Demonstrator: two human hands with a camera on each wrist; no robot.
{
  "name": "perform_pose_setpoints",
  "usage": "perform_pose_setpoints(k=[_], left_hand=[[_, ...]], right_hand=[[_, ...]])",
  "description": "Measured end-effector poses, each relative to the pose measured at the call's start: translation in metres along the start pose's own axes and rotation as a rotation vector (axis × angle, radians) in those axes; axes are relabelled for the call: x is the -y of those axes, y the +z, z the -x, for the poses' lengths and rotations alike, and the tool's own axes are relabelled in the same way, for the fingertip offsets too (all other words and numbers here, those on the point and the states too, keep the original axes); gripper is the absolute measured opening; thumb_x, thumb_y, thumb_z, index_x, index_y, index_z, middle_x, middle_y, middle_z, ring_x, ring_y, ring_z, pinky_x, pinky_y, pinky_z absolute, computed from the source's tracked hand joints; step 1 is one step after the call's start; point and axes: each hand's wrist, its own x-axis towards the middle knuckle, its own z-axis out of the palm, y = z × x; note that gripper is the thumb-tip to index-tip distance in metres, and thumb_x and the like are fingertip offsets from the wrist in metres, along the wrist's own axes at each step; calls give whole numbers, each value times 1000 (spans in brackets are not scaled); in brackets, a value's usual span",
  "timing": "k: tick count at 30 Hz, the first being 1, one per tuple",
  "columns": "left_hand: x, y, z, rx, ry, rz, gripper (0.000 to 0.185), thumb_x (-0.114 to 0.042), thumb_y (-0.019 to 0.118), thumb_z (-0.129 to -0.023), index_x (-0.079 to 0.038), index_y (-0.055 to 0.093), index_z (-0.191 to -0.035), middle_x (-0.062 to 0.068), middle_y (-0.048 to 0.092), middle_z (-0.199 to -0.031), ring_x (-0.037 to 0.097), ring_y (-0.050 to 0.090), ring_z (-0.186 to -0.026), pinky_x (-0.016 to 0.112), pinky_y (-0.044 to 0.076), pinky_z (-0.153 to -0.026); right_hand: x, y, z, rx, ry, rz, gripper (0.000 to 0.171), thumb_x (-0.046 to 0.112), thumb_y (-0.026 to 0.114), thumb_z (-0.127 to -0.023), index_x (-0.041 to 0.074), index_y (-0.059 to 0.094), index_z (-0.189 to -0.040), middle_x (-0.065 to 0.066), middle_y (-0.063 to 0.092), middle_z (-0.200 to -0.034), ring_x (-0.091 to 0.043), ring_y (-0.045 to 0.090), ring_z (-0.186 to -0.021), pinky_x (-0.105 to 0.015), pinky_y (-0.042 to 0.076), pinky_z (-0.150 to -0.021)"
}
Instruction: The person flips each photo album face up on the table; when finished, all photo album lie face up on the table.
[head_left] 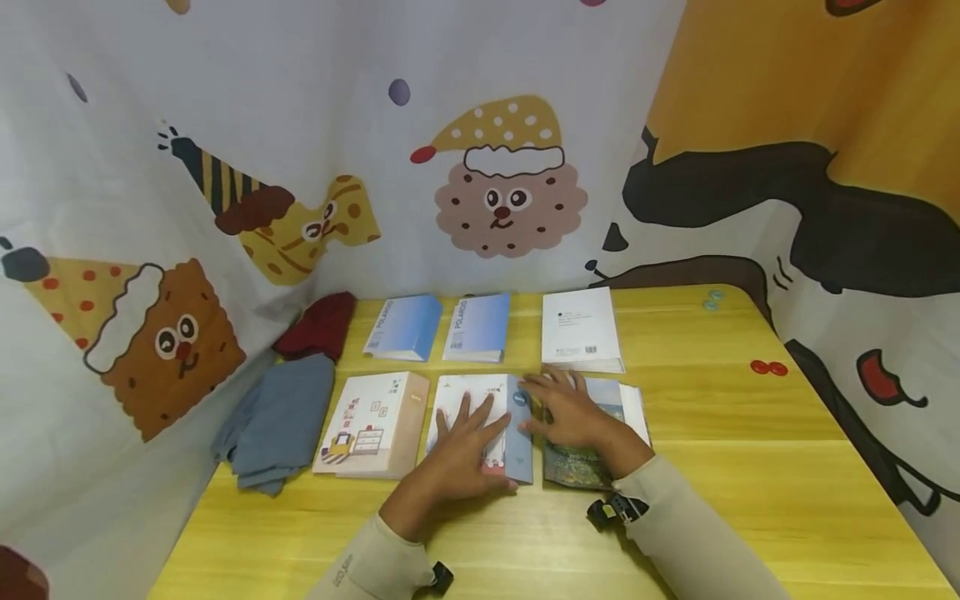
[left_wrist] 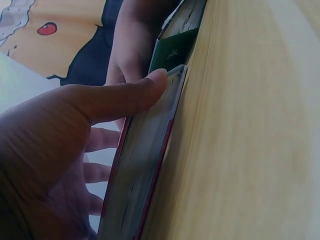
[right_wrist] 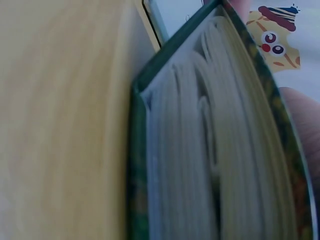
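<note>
Both sleeves come in over the near edge of the bench [head_left: 750, 467], and the two hands meet on the front row of books. The left hand [head_left: 465, 450] lies flat on the white book with the blue spine [head_left: 517, 433], its fingers [head_left: 467, 410] straight and spread on the cover; the left wrist view shows the thumb pressed against that book's edge. The right hand [head_left: 570, 412] rests on the green picture book [head_left: 581, 462] just beside it, fingers laid loosely over the cover and reaching toward the blue spine, not curled round anything. The two books touch or nearly touch.

By the look of it, the laying-out is well along: a beige book with drawn furniture [head_left: 371, 425] sits at the left of the front row, and two light blue books [head_left: 405, 327] [head_left: 478, 327] and a white booklet [head_left: 581, 329] form a row toward the far edge. What seems left is squaring up the two books under the hands. Blue-grey [head_left: 273, 425] and dark red [head_left: 318, 325] cloths lie at the left edge.
</note>
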Motion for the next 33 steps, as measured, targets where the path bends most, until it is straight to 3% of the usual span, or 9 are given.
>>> perform_pose_setpoints(k=[13, 19, 27, 31, 33], left_hand=[[0, -1, -2, -35, 0, -31, 100, -63, 89, -82, -22, 51, -165, 14, 27, -182, 57, 13, -167, 94, 12, -118], [2, -1, -2, -47, 8, -33, 99, -63, 89, -82, -22, 53, -164, 13, 29, -181, 57, 16, -166, 94, 15, -117], [10, -3, 3, -91, 73, 69, 100, -64, 88, -84, -24, 48, -167, 10, 27, -182, 54, 17, -167, 93, 18, -118], [18, -3, 7, -101, 115, 178, 101, -63, 87, -87, -26, 43, -169, 5, 23, -184, 49, 15, -169, 88, 21, -121], [21, -4, 8, -114, 150, 229, 100, -59, 87, -88, -25, 42, -170, 5, 23, -184, 49, 15, -169, 84, 24, -123]], right_hand=[[-1, 0, -4, 38, 21, 24, 75, 47, 70, -105, 12, 46, -167, -16, 46, -172, -50, 30, -164, -80, 14, -128], [0, 0, -5, 11, 3, 3, 73, 45, 74, -103, 10, 51, -164, -19, 51, -168, -52, 33, -161, -82, 16, -126], [2, -4, -4, -73, -43, -188, 70, 38, 78, -100, 7, 56, -159, -27, 47, -167, -52, 39, -157, -85, 10, -125], [6, -12, 0, -61, -85, -308, 74, 34, 81, -99, 8, 53, -162, -29, 39, -170, -48, 52, -143, -74, 39, -119], [7, -18, 2, -44, -97, -381, 78, 34, 84, -97, 10, 51, -164, -26, 34, -173, -46, 52, -143, -68, 48, -113]])
